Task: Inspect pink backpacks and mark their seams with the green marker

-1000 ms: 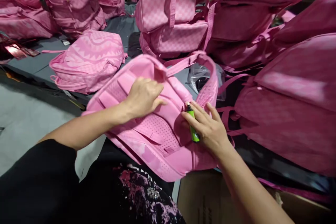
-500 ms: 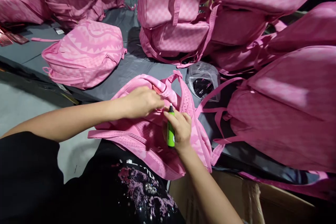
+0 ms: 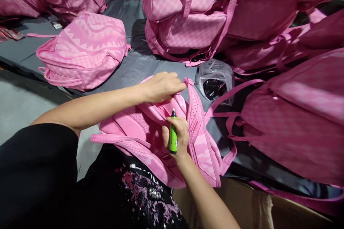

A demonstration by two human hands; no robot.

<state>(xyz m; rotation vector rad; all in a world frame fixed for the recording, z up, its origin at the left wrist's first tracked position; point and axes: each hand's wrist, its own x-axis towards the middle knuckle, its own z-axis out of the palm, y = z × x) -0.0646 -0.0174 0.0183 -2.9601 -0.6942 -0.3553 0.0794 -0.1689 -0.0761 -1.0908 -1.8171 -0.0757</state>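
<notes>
An open pink backpack (image 3: 129,125) lies in front of me at the table's edge, its straps and padded back panel facing up. My left hand (image 3: 165,87) is closed at the upper rim of this bag, close to its top loop (image 3: 189,81). What the fingertips pinch is hidden. Over the bag's opening, my right hand (image 3: 181,132) is closed round a green marker (image 3: 173,136) with a black collar and its pale tip pointing up. The thumb of that hand stands a little apart, beside the marker.
Another pink backpack (image 3: 86,50) lies to the left on the grey-covered table (image 3: 145,66). Pink checked backpacks are stacked behind (image 3: 185,3) and to the right (image 3: 298,121). A clear plastic bag with black items (image 3: 215,82) sits beside the open backpack. Below is a cardboard box (image 3: 231,200).
My left hand has moved up and right, from the middle of the opening to near the top loop. My right hand has shifted slightly left and down, still holding the marker.
</notes>
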